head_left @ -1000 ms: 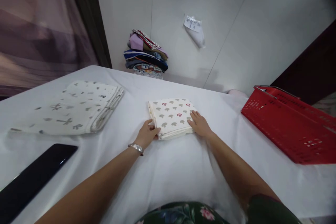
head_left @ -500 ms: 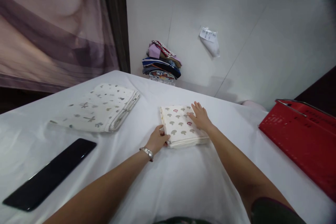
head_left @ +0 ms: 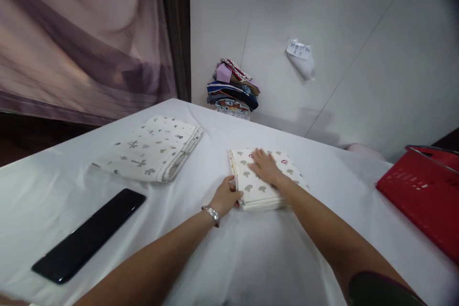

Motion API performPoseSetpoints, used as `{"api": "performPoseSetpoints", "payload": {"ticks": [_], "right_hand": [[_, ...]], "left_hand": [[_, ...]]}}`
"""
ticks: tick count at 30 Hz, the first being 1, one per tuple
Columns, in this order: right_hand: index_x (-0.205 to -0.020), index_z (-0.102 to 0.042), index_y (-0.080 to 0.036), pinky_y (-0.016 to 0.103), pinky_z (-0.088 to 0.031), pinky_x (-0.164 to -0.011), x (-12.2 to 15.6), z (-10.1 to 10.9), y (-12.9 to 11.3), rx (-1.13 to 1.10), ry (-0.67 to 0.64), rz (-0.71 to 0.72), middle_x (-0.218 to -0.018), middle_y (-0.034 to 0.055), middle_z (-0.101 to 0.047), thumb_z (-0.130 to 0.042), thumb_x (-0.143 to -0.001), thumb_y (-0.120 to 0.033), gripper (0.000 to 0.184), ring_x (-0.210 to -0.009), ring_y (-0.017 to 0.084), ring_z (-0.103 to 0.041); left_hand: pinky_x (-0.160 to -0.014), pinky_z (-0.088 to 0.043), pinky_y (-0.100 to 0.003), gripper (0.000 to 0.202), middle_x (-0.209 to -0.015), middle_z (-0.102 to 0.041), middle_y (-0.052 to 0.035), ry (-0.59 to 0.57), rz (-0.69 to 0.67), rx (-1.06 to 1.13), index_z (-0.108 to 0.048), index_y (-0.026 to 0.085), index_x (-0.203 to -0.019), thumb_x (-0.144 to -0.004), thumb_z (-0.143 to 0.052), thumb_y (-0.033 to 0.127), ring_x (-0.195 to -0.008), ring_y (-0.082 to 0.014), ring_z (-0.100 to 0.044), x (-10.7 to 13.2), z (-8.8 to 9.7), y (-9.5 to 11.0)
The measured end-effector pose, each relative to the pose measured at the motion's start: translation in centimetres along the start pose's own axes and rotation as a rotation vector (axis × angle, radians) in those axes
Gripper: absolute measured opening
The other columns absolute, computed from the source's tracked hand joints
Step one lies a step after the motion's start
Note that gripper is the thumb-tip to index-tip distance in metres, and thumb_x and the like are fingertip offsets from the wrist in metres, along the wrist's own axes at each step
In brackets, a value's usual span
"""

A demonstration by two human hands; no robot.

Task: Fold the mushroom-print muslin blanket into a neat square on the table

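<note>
A folded white cloth printed with grey mushrooms and a few red ones lies on the table in front of me. At its near left corner, my left hand, with a silver bracelet at the wrist, grips the folded layers, thumb on top. My right hand rests flat on the cloth's upper face, fingers spread; hand and forearm hide part of the print. To the left lies a second folded white cloth with grey plant-like prints.
The table has a white cover. A long black glossy object lies at left, a red box-like object with a metal handle at right. Past the far edge are stacked folded fabrics, a wall-hung labelled bag and a curtain.
The view has swung left, so everything sits further right. My right hand has slid leftward across the mushroom cloth from its right side. My left hand keeps its corner grip.
</note>
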State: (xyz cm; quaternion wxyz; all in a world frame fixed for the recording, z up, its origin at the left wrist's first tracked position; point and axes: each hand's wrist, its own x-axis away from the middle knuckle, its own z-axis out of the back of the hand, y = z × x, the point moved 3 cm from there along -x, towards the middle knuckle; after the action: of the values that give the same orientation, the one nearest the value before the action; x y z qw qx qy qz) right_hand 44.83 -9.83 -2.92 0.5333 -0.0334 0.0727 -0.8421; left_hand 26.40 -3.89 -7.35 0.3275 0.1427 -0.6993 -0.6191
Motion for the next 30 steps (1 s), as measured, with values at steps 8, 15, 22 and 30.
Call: {"api": "performPoseSetpoints", "payload": {"ticks": [8, 15, 22, 30], "right_hand": [[-0.141, -0.030, -0.022, 0.046, -0.005, -0.109, 0.1, 0.0, 0.5, -0.131, -0.092, 0.010, -0.151, 0.0065, -0.013, -0.027, -0.089, -0.056, 0.062, -0.139, 0.023, -0.005], [-0.136, -0.038, -0.016, 0.041, -0.022, -0.108, 3.9, 2.5, 9.6, -0.354, 0.130, -0.467, -0.143, 0.0116, -0.034, -0.052, -0.081, -0.041, 0.062, -0.132, 0.026, -0.029], [-0.139, -0.033, -0.017, 0.035, -0.045, -0.090, 9.1, 1.3, 12.4, -0.829, 0.088, -0.703, -0.127, 0.0144, -0.052, -0.060, -0.073, -0.052, 0.079, -0.104, 0.025, -0.058], [-0.139, -0.029, -0.020, 0.032, -0.049, -0.084, 11.0, 1.4, 11.3, -1.230, -0.007, -0.715, -0.129, 0.0135, -0.051, -0.073, -0.066, -0.043, 0.088, -0.103, 0.022, -0.058]], "left_hand": [[-0.047, -0.050, -0.026, 0.067, -0.074, -0.053, 0.0009, -0.014, 0.004, 0.019, -0.034, 0.012, -0.127, -0.068, -0.064, 0.012, -0.054, -0.0128, -0.055, 0.0, 0.2, -0.1], [-0.051, -0.052, -0.027, 0.085, -0.096, -0.060, -0.0102, -0.022, 0.084, 0.072, -0.027, 0.012, -0.135, -0.064, -0.073, 0.025, -0.064, -0.0163, -0.061, -0.1, 0.5, -0.2], [-0.053, -0.054, -0.031, 0.076, -0.114, -0.059, -0.0168, -0.056, 0.179, 0.089, -0.043, 0.013, -0.120, -0.058, -0.076, 0.043, -0.086, -0.0266, -0.063, 0.4, 0.0, 1.6], [-0.052, -0.047, -0.025, 0.054, -0.089, -0.066, -0.0103, 0.003, 0.030, -0.224, -0.055, 0.009, -0.105, -0.059, -0.072, 0.032, -0.070, -0.0193, -0.062, -2.7, 1.7, 3.7]]}}
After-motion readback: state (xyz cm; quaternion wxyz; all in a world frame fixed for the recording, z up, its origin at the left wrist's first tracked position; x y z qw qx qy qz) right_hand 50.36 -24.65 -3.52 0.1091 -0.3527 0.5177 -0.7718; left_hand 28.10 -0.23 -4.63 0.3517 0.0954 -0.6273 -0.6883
